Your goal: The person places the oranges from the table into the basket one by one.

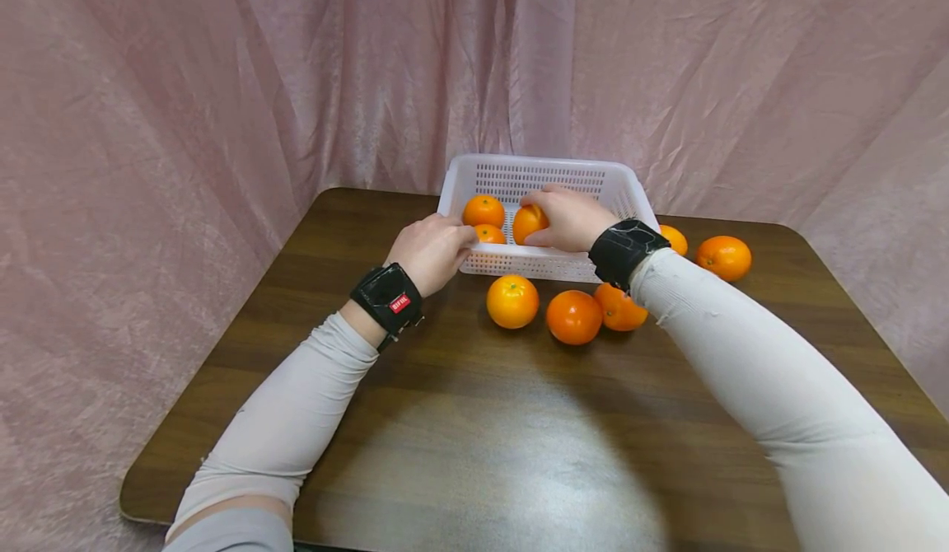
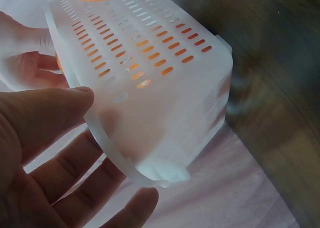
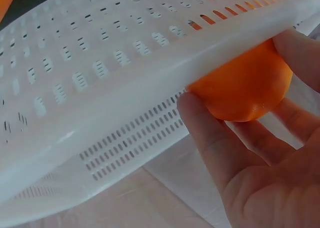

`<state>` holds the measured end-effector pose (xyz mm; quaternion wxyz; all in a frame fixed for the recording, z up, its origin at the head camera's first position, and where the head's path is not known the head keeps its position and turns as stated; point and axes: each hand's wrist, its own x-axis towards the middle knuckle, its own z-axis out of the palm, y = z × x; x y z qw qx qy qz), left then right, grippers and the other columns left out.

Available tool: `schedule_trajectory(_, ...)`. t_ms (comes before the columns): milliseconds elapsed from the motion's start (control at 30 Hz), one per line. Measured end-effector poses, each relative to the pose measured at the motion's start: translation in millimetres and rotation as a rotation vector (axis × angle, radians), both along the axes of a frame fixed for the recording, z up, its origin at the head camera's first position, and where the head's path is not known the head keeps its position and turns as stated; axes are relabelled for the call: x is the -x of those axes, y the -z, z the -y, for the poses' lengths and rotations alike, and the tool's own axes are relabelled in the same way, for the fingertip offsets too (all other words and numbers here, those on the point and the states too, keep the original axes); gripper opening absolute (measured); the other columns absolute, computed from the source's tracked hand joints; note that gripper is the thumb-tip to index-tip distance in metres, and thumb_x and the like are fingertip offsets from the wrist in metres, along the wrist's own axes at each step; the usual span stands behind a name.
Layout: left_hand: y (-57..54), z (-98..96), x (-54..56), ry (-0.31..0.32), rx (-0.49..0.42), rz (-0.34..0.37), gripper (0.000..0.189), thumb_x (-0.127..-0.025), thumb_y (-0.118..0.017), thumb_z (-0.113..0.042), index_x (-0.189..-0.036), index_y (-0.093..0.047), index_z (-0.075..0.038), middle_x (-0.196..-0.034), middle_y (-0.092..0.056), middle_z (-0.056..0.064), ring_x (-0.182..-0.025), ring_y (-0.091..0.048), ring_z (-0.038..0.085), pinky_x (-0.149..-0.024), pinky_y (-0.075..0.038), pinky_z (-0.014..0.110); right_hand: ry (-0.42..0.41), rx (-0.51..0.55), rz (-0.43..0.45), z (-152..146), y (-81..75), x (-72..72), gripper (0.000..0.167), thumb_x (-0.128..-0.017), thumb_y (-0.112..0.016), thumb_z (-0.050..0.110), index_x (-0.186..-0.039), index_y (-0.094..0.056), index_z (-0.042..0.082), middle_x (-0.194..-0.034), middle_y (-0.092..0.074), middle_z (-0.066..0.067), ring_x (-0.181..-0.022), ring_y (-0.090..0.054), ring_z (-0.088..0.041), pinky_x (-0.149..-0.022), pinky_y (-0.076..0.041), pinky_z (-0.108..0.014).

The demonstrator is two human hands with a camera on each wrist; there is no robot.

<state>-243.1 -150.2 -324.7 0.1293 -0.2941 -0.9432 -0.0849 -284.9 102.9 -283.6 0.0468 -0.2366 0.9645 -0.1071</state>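
A white plastic basket (image 1: 534,267) with slotted walls stands toward the back of the table. My left hand (image 1: 430,249) grips its front-left rim; in the left wrist view the thumb (image 2: 60,106) lies on the outer side and the fingers reach behind the rim. Inside the basket, my right hand (image 1: 572,218) holds an orange (image 1: 529,224). The right wrist view shows that orange (image 3: 245,86) between thumb and curled fingers, partly hidden by the basket wall. Two other oranges lie at the basket's left end, one behind (image 1: 483,209) and one in front (image 1: 489,234).
Three oranges sit on the table before the basket: a lighter one (image 1: 512,301), a deeper-coloured one (image 1: 574,318) and one partly behind the right wrist (image 1: 619,309). Two more oranges (image 1: 723,258) lie right of the basket. A pink curtain (image 1: 400,74) hangs behind the brown table (image 1: 326,247).
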Motion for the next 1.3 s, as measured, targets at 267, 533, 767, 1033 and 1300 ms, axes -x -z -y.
schedule_trajectory(267, -0.6, 0.4, 0.0, -0.003, 0.002, 0.007, 0.019, -0.102, -0.083, -0.019, -0.12, -0.083, -0.011, -0.108, -0.078, 0.009, -0.099, -0.071, 0.032, -0.088, -0.061, 0.048, -0.027, -0.014, 0.022, 3.8, 5.1, 9.3, 0.06, -0.097, -0.083, 0.021, -0.149, -0.063, -0.001, -0.136, -0.069, -0.023, -0.118, -0.064, -0.039, -0.108, -0.049, -0.052)
schedule_trajectory(533, -0.5, 0.3, -0.6, -0.004, 0.003, 0.006, 0.019, -0.102, -0.082, -0.019, -0.12, -0.083, -0.011, -0.109, -0.079, 0.008, -0.1, -0.071, 0.032, -0.089, -0.061, 0.048, -0.027, -0.038, 0.07, 6.4, 7.3, 15.5, 0.057, -0.099, -0.08, 0.023, -0.148, -0.063, -0.001, -0.132, -0.071, -0.022, -0.118, -0.064, -0.039, -0.109, -0.049, -0.051)
schedule_trajectory(767, -0.6, -1.3, -1.7, 0.003, 0.001, 0.008, 0.019, -0.103, -0.082, -0.018, -0.12, -0.083, -0.011, -0.11, -0.079, 0.008, -0.101, -0.071, 0.033, -0.09, -0.061, 0.048, 0.0, -0.057, 0.116, 8.4, 8.1, 18.1, 0.052, -0.1, -0.079, 0.022, -0.145, -0.066, 0.0, -0.133, -0.071, -0.022, -0.12, -0.064, -0.039, -0.111, -0.048, -0.052)
schedule_trajectory(1033, 0.0, -2.9, -1.5, 0.0, 0.001, 0.008, 0.022, -0.102, -0.082, -0.02, -0.123, -0.082, -0.011, -0.112, -0.079, 0.008, -0.101, -0.07, 0.032, -0.092, -0.061, 0.048, 0.009, -0.069, 0.15, 7.7, 10.6, 22.0, 0.051, -0.101, -0.077, 0.021, -0.145, -0.066, -0.001, -0.137, -0.07, -0.024, -0.123, -0.064, -0.04, -0.114, -0.047, -0.052)
schedule_trajectory(1300, -0.7, -3.2, -2.2, 0.002, 0.003, 0.012, 0.023, -0.102, -0.082, -0.018, -0.124, -0.082, -0.011, -0.112, -0.079, 0.007, -0.103, -0.071, 0.033, -0.093, -0.061, 0.048, 0.022, -0.088, 0.181, 8.7, 11.4, 23.4, 0.052, -0.102, -0.076, 0.021, -0.148, -0.065, -0.001, -0.139, -0.069, -0.025, -0.127, -0.064, -0.041, -0.116, -0.046, -0.053)
